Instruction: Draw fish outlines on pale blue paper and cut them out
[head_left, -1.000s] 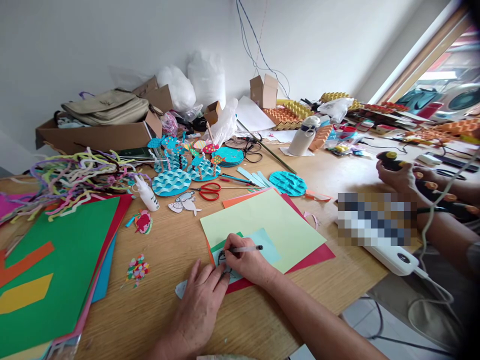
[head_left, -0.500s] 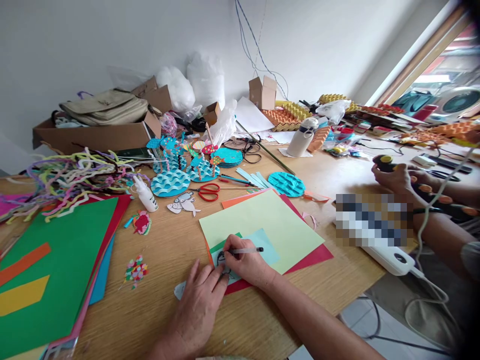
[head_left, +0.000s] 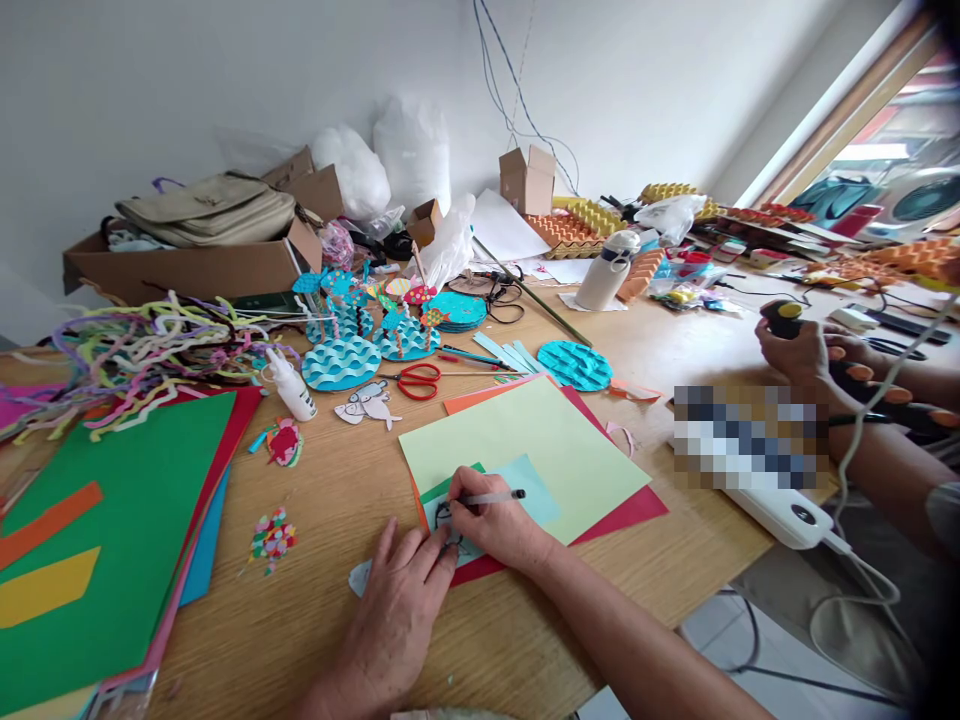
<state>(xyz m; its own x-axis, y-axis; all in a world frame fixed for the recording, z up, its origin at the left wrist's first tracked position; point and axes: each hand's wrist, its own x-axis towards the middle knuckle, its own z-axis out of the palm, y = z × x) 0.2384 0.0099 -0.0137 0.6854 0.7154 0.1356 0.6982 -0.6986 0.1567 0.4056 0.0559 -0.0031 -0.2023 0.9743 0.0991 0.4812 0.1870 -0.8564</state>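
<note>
My right hand grips a pen with a clear barrel and black end, its tip hidden behind the fingers. Dark drawn lines show beneath it on light blue paper. That paper lies over a larger pale green sheet, with red paper underneath. My left hand rests flat, fingers spread, its fingertips on the lower left of the light blue paper. A small pale cut-out is partly hidden under it. Further back lie red-handled scissors and white fish cut-outs.
Coloured sheets lie at left, near a glue bottle and a pipe-cleaner heap. Blue wavy discs stand behind. At right are a white power strip and another person's hands, holding a dark object with a yellow end.
The other person's hands have shifted slightly right. My own hands stay in nearly the same place, the pen still in my right hand.
</note>
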